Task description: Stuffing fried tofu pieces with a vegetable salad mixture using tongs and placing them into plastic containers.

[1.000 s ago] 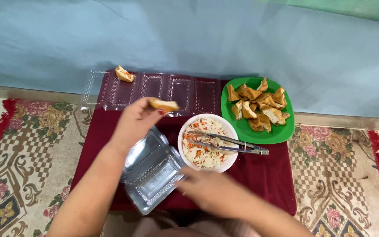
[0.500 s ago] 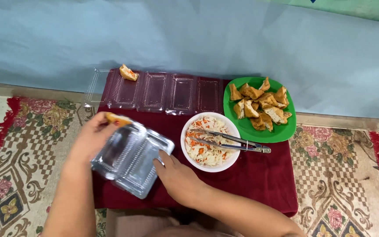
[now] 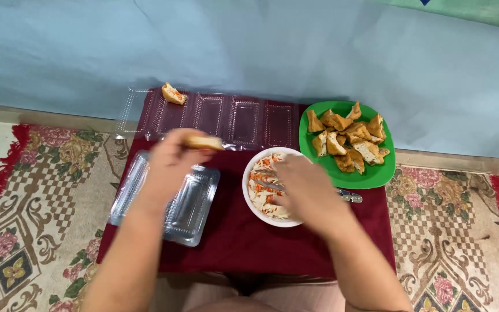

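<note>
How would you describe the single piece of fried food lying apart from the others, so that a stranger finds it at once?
Start at the low table under the dark red cloth. Along its far edge runs a row of clear plastic trays. The piece sits at the left end of that row, alone, while the other fried pieces are heaped on the green plate.

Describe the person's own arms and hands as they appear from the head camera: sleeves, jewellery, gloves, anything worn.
Both forearms are bare from the bottom edge of the picture up to the wrist; no sleeve shows. The left hand and the right hand wear no gloves. No watch, bracelet or ring is visible on either, though both hands are slightly motion-blurred, so small jewellery could be missed.
</note>
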